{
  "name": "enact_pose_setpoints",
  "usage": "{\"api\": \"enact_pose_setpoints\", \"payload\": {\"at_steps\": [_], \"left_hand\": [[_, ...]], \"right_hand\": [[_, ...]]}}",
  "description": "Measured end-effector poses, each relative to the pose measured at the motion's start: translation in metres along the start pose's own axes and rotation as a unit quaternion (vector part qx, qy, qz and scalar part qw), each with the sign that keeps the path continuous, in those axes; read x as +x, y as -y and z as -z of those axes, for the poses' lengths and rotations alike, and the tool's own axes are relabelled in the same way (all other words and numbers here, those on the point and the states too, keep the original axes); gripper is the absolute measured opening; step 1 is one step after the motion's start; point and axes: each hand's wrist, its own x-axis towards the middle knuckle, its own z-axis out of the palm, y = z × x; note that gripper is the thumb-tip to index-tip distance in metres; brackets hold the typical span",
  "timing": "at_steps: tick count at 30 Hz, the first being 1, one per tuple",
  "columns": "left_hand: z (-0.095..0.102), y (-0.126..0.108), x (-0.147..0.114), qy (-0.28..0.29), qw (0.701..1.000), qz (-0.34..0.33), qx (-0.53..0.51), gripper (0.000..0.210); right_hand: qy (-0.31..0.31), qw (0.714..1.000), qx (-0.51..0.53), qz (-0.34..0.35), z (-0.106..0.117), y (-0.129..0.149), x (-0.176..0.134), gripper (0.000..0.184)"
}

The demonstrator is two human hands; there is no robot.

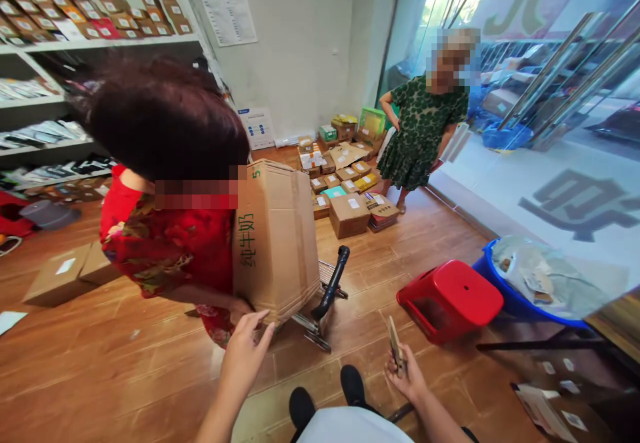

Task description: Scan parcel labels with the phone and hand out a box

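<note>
A large cardboard box [275,230] with green writing is tilted against a person in red [165,243], whose hand is under its lower edge. My left hand [249,346] reaches to the box's bottom corner, thumb and forefinger apart. Its fingertips overlap the corner; whether they press on it I cannot tell. Low on the right, my right hand [406,371] is closed around a thin, flat, tan phone-like object [396,348], seen nearly edge-on. Behind the box stands a metal trolley [314,323] with a black handle [333,283].
A red stool [455,296] and a blue bin [500,290] with a plastic liner stand right. Another person [425,116] stands by the glass front. Several parcels [349,213] cover the floor ahead. Shelves [115,43] with parcels line the left wall; more boxes [60,273] lie below.
</note>
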Motion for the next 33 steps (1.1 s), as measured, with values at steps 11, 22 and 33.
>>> {"api": "enact_pose_setpoints", "payload": {"at_steps": [11,22,33], "left_hand": [[-0.11,-0.037,0.039,0.127,0.985,0.107,0.035,0.039],[-0.152,0.038,0.01,0.197,0.958,0.209,-0.004,0.039],[-0.139,0.101,-0.015,0.201,0.952,0.225,-0.059,0.036]], "right_hand": [[0.294,0.953,0.057,-0.033,-0.044,0.112,-0.001,0.038],[0.222,0.966,0.098,-0.088,-0.058,0.07,0.01,0.025],[-0.052,0.982,0.13,-0.129,-0.019,0.008,0.016,0.019]]}}
